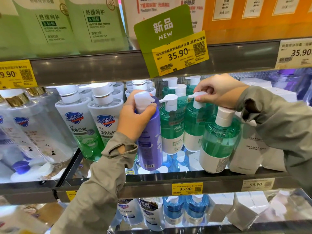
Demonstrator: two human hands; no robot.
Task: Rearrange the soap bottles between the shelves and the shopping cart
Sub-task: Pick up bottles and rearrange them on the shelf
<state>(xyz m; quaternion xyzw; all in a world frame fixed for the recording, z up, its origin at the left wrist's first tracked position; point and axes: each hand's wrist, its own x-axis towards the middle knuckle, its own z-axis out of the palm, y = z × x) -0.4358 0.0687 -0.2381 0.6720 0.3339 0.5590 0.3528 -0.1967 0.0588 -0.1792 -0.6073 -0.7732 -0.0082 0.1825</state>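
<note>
1. Tilted green bottle (217,146): right of centre, leaning at the front edge of the middle shelf (168,180), beneath the right wrist.
2. Purple bottle (150,141): centre of frame, at shelf front. Left hand (135,118) curled round its neck below the white pump.
3. Green pump bottle (194,126): just behind, right of centre. Right hand (218,92) pinching its pump head.
4. Safeguard bottles (104,119): left of centre, upright.
</note>
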